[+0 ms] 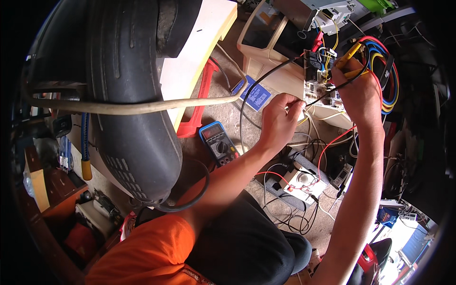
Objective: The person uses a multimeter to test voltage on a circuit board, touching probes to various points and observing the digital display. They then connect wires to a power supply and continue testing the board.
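While gripped by the right hand (359, 92), yellow probe (348, 56) points up-left.

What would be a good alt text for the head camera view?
A person's right hand holds a yellow meter probe to a white circuit board, while the left hand pinches a thin wire beside it. A blue multimeter lies on the concrete floor.

**Crowded board, open floor between tyre and meter**

Circuit board (319, 83) hemmed in: coloured wire loops (387, 71) close on its right, black lead (266, 78) arching across its left. Big tyre (128, 95) walls off the whole left side. Bare concrete floor (228, 109) between red stand (197, 107) and blue multimeter (219, 142) gives passage. Cable tangle (289, 209) clutters the floor below the board.
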`<act>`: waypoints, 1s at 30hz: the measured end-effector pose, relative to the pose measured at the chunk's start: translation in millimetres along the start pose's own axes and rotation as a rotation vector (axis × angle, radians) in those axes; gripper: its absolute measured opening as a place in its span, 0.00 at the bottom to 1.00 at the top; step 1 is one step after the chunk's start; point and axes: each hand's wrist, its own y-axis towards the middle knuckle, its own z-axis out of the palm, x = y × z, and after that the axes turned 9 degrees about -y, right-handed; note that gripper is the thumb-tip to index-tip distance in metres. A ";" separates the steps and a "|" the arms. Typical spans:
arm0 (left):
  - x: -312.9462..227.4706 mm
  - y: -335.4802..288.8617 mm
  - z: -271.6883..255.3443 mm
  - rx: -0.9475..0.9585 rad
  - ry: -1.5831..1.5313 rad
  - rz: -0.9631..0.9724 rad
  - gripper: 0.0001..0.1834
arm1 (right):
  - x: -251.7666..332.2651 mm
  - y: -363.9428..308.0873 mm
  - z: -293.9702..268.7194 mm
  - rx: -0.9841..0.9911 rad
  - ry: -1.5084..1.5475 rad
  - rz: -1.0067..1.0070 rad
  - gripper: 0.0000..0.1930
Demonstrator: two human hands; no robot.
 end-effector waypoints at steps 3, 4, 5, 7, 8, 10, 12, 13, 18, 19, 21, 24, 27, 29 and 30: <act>-0.4 -0.8 0.7 0.007 -0.008 -0.031 0.09 | 2.2 -1.1 -1.7 0.008 0.015 0.009 0.09; -2.9 -0.9 0.6 0.008 -0.003 -0.054 0.09 | 0.0 -0.8 -1.0 -0.006 0.039 -0.008 0.09; 0.4 -0.3 -0.3 0.006 0.004 -0.022 0.09 | -2.3 -0.1 0.7 -0.020 0.062 -0.023 0.09; 4.5 0.7 0.9 0.019 -0.022 -0.063 0.08 | -6.6 -0.8 2.0 -0.034 0.062 -0.068 0.08; 3.5 0.6 -1.1 0.032 -0.050 -0.093 0.08 | -7.4 -0.6 1.2 -0.023 0.029 -0.092 0.08; -6.5 0.8 -1.8 0.048 -0.104 -0.108 0.08 | -3.8 -1.6 -3.7 0.002 0.054 -0.084 0.08; -8.0 1.4 0.4 0.032 -0.137 -0.104 0.08 | -7.2 1.0 -4.7 0.023 -0.020 -0.094 0.11; -6.1 2.5 -0.5 0.033 -0.117 -0.124 0.08 | -5.4 4.5 -9.2 0.041 -0.109 -0.140 0.08; 1.2 5.6 -4.5 0.013 -0.082 -0.081 0.08 | 4.2 8.3 -33.7 0.265 0.118 -0.041 0.10; -0.9 4.8 -5.4 0.017 -0.087 -0.108 0.08 | 1.8 3.9 -34.0 0.235 0.142 -0.054 0.10; 2.6 6.4 -9.6 0.042 -0.110 -0.083 0.08 | 1.5 6.1 -34.4 0.263 0.163 -0.019 0.10; 9.1 9.5 -12.6 0.060 -0.068 -0.135 0.11 | -16.7 10.7 -6.4 0.196 0.013 -0.013 0.11; 13.0 11.3 -13.2 0.068 -0.056 -0.107 0.10 | -17.7 7.1 -21.4 0.293 -0.001 0.082 0.13; 15.3 14.9 -19.2 0.066 -0.061 -0.101 0.10 | -14.3 7.8 -20.5 0.278 0.029 0.063 0.14; 13.4 14.0 -17.8 0.064 -0.124 -0.127 0.11 | -20.4 10.4 -12.1 0.224 -0.004 -0.026 0.13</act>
